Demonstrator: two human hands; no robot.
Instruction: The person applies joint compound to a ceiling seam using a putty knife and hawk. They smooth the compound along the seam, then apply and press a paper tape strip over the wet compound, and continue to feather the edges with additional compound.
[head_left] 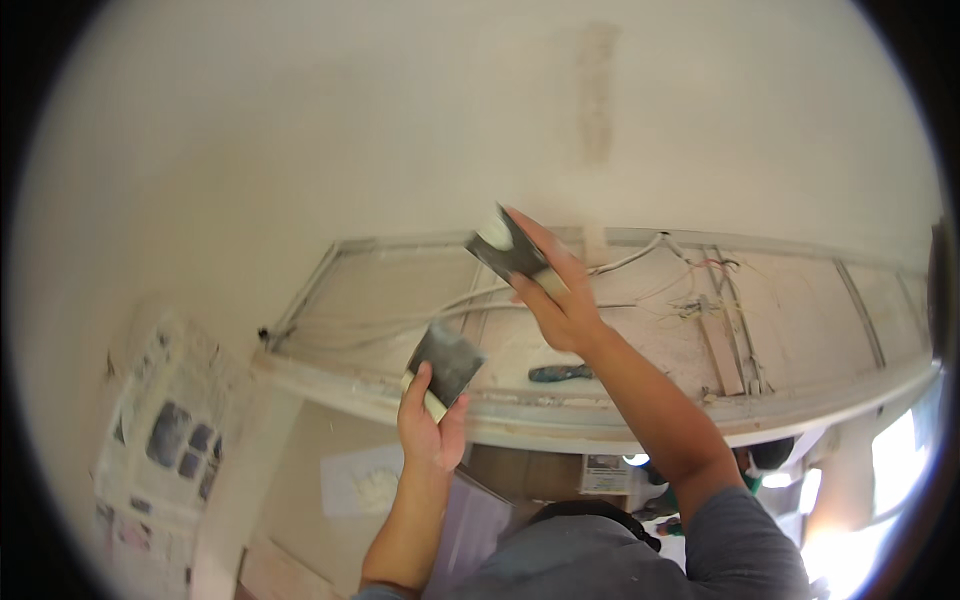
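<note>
My left hand (pixel 430 430) is closed around the pale handle of a putty knife (pixel 450 362), its wide dark blade tilted up and smeared with whitish residue. Higher and to the right, my right hand (pixel 565 305) grips a second putty knife (pixel 512 258), fingers spread along the back of its blade. A lump of white filler (pixel 496 235) sits on that blade near its edge. The two blades are apart, both held in front of the pale wall (pixel 400 130). My right hand is slightly blurred.
A long recessed ledge with a metal frame (pixel 860 310) crosses the view, holding loose cables (pixel 640 252), thin wires (pixel 700 305) and a blue-and-dark handled tool (pixel 560 373). A brownish patch (pixel 597 95) marks the wall. Newspaper (pixel 160 440) covers the left side; a bright window (pixel 895 460) is at right.
</note>
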